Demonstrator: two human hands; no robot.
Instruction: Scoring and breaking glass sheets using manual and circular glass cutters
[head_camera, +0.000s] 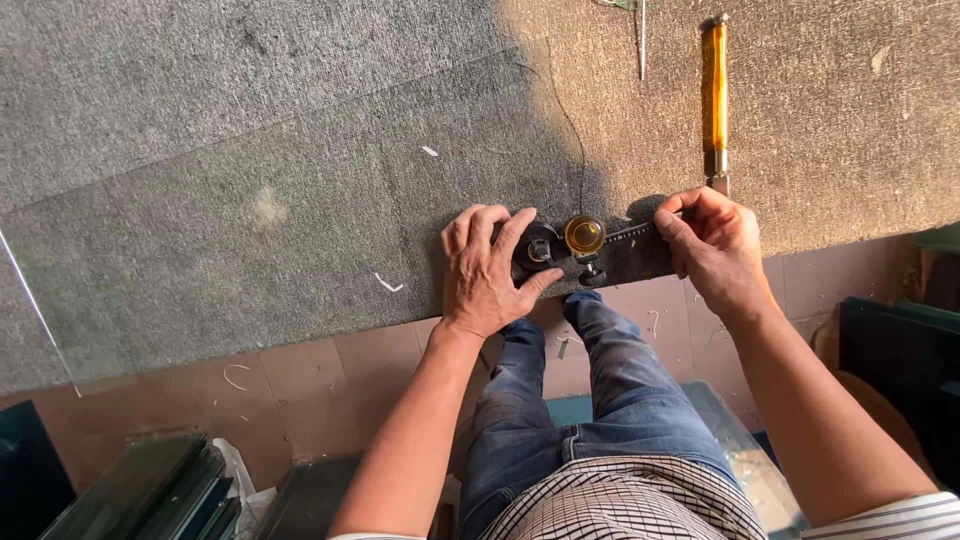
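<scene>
A clear glass sheet (250, 230) lies flat on a grey carpeted table (820, 110), near its front edge. On the glass sits a black bar tool (625, 240) with a round black base and an amber knob (584, 235). My left hand (490, 270) presses on the round black base at the bar's left end. My right hand (715, 245) pinches the bar's right end. Beyond my right hand lies a hand cutter with an amber handle (713, 90), its metal tip pointing at my fingers.
Stacked glass panes (150, 495) lean below the table at the lower left. Dark panes (890, 350) stand at the right. Small white chips (388, 285) lie on the carpet. My legs in jeans stand on a pinkish tiled floor (300, 380).
</scene>
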